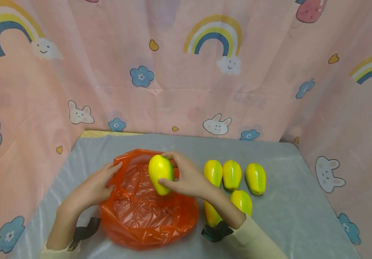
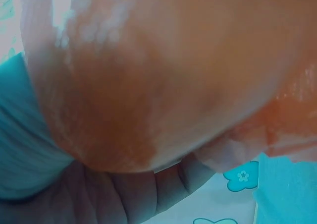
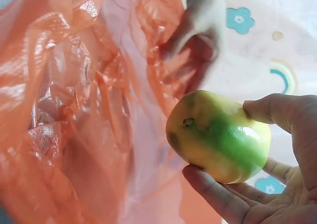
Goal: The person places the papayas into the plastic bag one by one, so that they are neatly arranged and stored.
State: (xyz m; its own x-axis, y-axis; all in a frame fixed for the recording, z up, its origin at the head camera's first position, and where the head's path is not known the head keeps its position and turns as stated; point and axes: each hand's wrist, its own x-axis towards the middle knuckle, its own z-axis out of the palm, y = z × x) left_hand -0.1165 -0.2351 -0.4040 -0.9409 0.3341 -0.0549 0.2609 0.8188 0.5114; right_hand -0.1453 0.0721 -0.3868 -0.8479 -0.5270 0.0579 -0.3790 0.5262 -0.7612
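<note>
A thin red plastic bag lies with its mouth spread wide, seen from above in the head view. My left hand holds its left rim, thumb and fingers at the film. Over the bag's opening, my right hand grips a glossy yellow-green mango by its right side. The right wrist view shows that mango end-on between thumb and fingers, a small stem mark on its end. In the left wrist view, a large blurred orange-brown surface partly covers the left hand.
Right of the bag, several more mangoes lie on the grey cloth, one mango farthest right. My right forearm partly hides the nearer ones. Behind the table hangs a pink patterned curtain, which also runs along both sides.
</note>
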